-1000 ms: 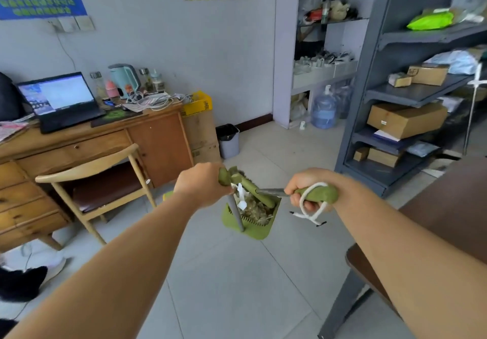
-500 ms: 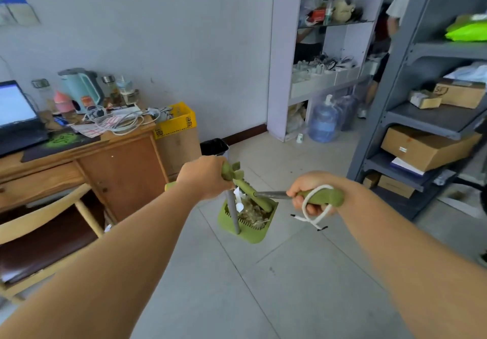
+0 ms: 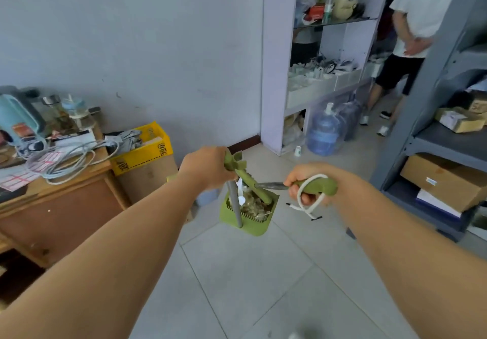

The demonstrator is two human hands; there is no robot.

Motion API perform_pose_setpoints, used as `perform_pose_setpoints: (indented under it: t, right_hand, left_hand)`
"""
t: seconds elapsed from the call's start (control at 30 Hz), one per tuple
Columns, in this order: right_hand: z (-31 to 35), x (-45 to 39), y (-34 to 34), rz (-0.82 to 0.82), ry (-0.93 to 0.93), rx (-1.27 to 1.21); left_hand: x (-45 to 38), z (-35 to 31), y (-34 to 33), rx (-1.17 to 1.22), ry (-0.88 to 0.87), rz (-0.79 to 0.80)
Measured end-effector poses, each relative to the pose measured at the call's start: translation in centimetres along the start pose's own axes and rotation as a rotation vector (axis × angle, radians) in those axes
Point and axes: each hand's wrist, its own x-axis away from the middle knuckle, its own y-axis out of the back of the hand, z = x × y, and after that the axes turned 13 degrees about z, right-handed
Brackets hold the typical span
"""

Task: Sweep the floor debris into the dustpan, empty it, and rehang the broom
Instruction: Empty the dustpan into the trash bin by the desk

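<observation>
Carrying the loaded dustpan (image 3: pixel 246 216) mid-room, the left hand (image 3: pixel 204 168) grips its handle top while the right hand (image 3: pixel 305 184) clutches the green broom handle (image 3: pixel 317 186). Sweeping looks done; next comes tipping it out, and I can't spot a bin.

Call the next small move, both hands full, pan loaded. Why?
Probably carry it on toward the small bin half hidden behind the left hand. The dustpan hangs upright with debris inside, not yet emptied; the right hand grips the broom handle.
</observation>
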Motion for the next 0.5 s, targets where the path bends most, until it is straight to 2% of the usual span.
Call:
perform_pose_setpoints:
  t: [0.17, 0.33, 0.5]
  right_hand:
    - [7.7, -6.3, 9.0, 0.052, 0.027, 0.008]
    - [14.6, -12.0, 14.6, 0.088, 0.081, 0.052]
    - [21.3, -19.4, 18.1, 0.172, 0.061, 0.101]
  left_hand:
    - [-11.3, -1.5, 3.1, 0.027, 0.069, -0.013]
    - [-19.7, -1.4, 6.5, 0.016, 0.151, -0.033]
    - [-28.6, 0.1, 9.6, -0.042, 0.207, -0.047]
